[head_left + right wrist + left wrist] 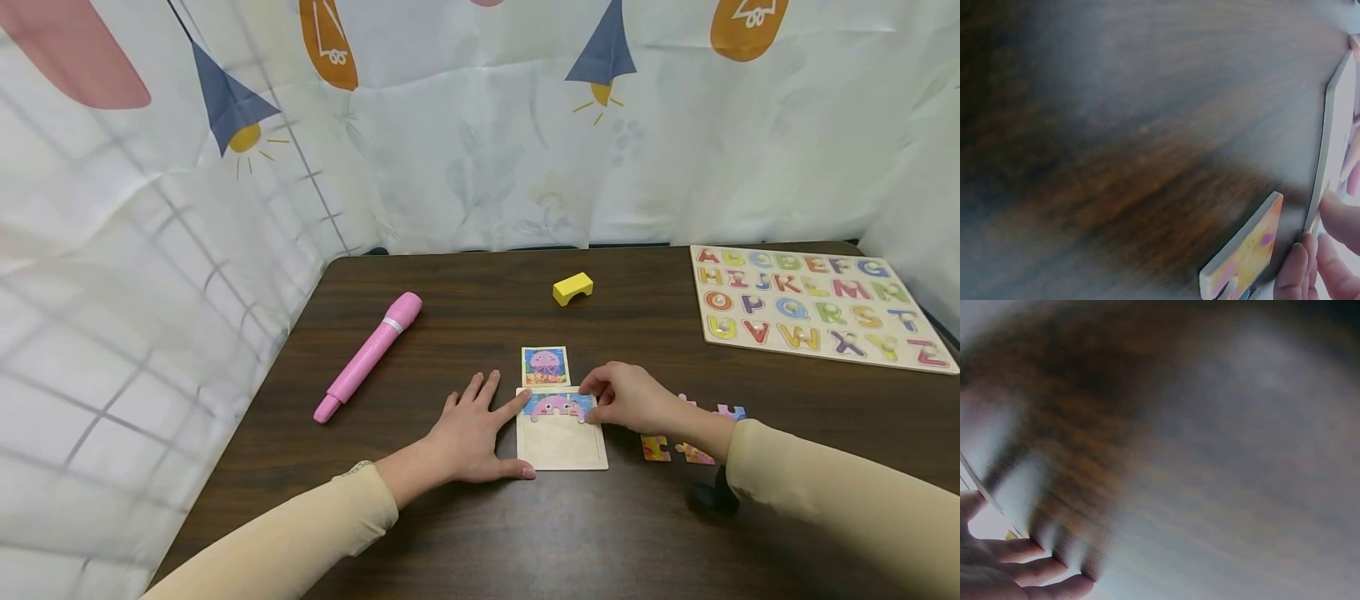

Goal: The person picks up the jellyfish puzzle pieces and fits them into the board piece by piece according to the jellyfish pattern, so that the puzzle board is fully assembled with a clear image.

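At puzzle tray's (562,450) far-right corner, right hand (637,400) pinches jellyfish piece (577,406), best seated level, splayed, empty left hand (468,437) bracing.

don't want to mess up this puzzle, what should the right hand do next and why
Probably ease the upper-right piece snug into its corner of the tray: the right hand has its fingers at that corner, the left hand is at the tray's left edge, perhaps steadying it, and the tray is bare lower down, leaving room to adjust.
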